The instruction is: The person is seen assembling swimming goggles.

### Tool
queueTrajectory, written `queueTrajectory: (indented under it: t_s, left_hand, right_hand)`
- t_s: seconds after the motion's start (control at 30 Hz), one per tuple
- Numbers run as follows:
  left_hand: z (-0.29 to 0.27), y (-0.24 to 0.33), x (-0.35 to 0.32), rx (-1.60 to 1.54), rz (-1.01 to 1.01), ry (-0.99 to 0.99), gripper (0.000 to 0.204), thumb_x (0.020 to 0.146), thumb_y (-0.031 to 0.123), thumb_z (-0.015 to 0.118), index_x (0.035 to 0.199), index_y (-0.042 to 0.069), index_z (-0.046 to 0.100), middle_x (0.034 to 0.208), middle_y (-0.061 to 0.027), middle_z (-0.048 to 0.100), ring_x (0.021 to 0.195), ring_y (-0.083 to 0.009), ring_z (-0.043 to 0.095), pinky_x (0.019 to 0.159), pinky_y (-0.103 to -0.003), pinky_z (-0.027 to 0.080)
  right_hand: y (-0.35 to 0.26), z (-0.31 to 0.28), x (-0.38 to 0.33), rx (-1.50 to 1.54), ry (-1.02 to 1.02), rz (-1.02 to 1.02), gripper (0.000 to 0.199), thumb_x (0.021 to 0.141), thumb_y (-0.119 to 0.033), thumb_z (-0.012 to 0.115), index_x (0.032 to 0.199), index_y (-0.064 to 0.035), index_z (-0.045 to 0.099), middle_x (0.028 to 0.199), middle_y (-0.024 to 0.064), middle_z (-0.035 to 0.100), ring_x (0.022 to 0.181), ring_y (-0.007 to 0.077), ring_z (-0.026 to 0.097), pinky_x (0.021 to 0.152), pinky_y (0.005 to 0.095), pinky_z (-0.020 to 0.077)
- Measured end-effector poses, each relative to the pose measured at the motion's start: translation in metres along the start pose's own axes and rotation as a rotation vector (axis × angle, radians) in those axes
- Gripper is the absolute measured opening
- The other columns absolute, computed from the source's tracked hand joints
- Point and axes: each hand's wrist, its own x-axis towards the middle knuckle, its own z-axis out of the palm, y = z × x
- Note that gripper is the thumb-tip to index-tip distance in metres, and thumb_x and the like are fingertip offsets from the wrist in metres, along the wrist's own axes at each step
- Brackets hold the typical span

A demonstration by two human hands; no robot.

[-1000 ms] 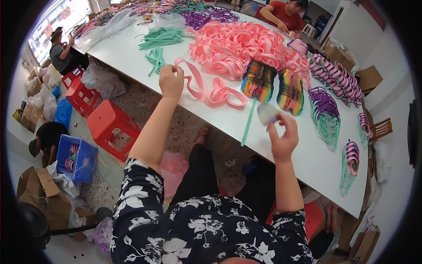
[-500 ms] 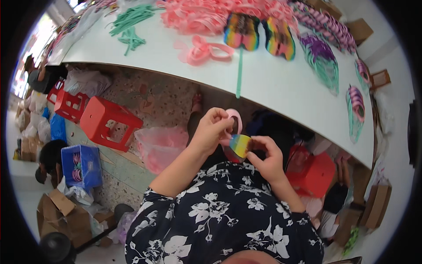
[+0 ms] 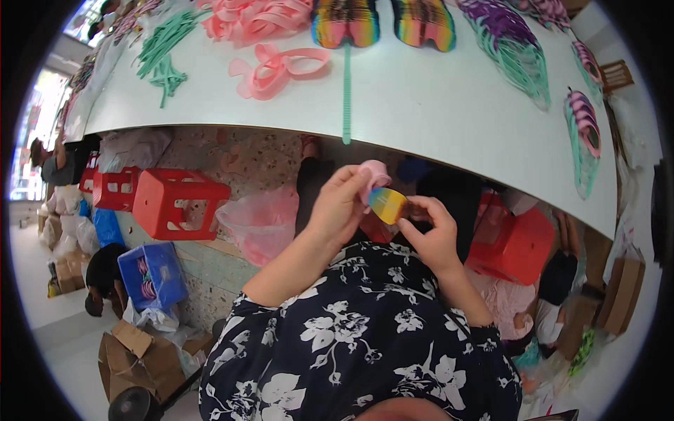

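Two hands, left hand [image 3: 342, 205] and right hand [image 3: 430, 235], pinch one rainbow mirrored plastic lens [image 3: 387, 204] against a pink plastic frame [image 3: 374, 172]; joining looks unfinished, with pink frames [image 3: 277, 67] waiting at eleven o'clock on the white bench [image 3: 435, 91].

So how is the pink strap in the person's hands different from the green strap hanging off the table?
The pink strap is curled and held in the left hand against a rainbow lens; the green strap lies straight and untouched, its end over the table edge. Pink is wider, green thinner. Both look like soft plastic bands.

A white table [image 3: 435, 91] carries pink straps [image 3: 277, 67], green strips [image 3: 165, 52] and rainbow lenses [image 3: 344, 24].
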Motion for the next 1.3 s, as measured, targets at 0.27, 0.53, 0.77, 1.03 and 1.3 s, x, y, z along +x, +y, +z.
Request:
queueTrajectory:
  t_s: [0.27,0.53,0.77,1.03,1.3]
  left_hand:
    - [0.005,-0.005,0.008,-0.02,-0.098,0.016,0.016,0.099,0.017,0.06,0.103,0.002,0.06,0.103,-0.0104,0.066,0.098,-0.0206,0.065,0.089,-0.037,0.053]
    - [0.006,-0.01,0.01,-0.002,-0.068,-0.034,0.014,0.102,0.017,0.055,0.101,0.003,0.056,0.108,-0.0116,0.065,0.103,-0.0215,0.065,0.093,-0.039,0.055]
    - [0.014,-0.014,0.013,0.025,-0.095,-0.04,0.014,0.102,0.017,0.054,0.101,0.003,0.056,0.105,-0.0105,0.065,0.101,-0.0205,0.067,0.091,-0.038,0.056]
    - [0.023,-0.015,0.007,0.157,-0.025,-0.035,0.016,0.102,0.016,0.055,0.108,0.002,0.056,0.104,-0.0097,0.065,0.098,-0.0184,0.066,0.088,-0.035,0.056]
    - [0.009,-0.012,0.009,0.458,0.015,-0.187,0.025,0.103,0.013,0.052,0.122,-0.001,0.06,0.124,-0.0115,0.062,0.112,-0.0176,0.062,0.093,-0.031,0.054]
  right_hand:
    - [0.01,-0.003,0.013,-0.096,0.114,-0.045,0.036,0.077,-0.007,0.079,0.109,-0.0006,0.067,0.101,0.0106,0.067,0.089,0.0191,0.066,0.079,0.0294,0.0542]
    - [0.014,-0.003,0.011,-0.102,0.151,-0.132,0.04,0.074,-0.005,0.08,0.111,-0.0003,0.066,0.101,0.0111,0.065,0.084,0.0182,0.062,0.075,0.0288,0.0525]
    - [0.019,-0.006,0.008,-0.104,0.204,-0.161,0.041,0.073,-0.005,0.08,0.111,-0.0006,0.066,0.101,0.012,0.065,0.084,0.0207,0.062,0.074,0.0302,0.0523]
    - [0.024,-0.012,0.006,-0.049,0.156,-0.186,0.043,0.073,-0.003,0.08,0.114,-0.0008,0.066,0.102,0.0136,0.066,0.088,0.0242,0.063,0.075,0.0329,0.0526]
    - [0.03,-0.017,0.004,-0.015,0.172,-0.2,0.043,0.074,-0.003,0.08,0.115,-0.0012,0.067,0.102,0.0127,0.066,0.087,0.0215,0.064,0.076,0.0299,0.0529]
